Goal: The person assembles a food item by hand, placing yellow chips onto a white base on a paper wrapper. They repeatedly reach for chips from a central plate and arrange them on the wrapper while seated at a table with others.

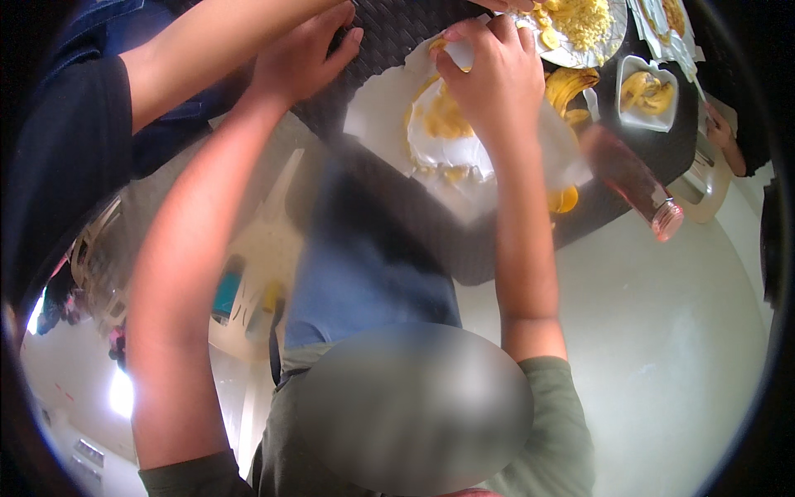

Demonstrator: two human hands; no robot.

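My right hand [497, 70] reaches over a round, white, creamy dish [451, 153] with yellow pieces on top and along its edge. Thumb and forefinger are pinched at the dish's far left rim, around a small yellow slice [436, 45]. White paper [377, 108] lies spread beneath the dish. Off to the left, my left hand [302, 58] rests by the dark table's edge, thumb held away from the fingers, with nothing seen in it. My right wrist hides part of the dish.
Another person's forearm [211, 45] crosses above my left arm. A plate of yellow crumbs and slices [584, 25] sits at the far right, near banana peels [571, 87]. More peels [648, 93] fill a white tray [623, 87]. A reddish bottle [629, 174] lies toward the table's right edge.
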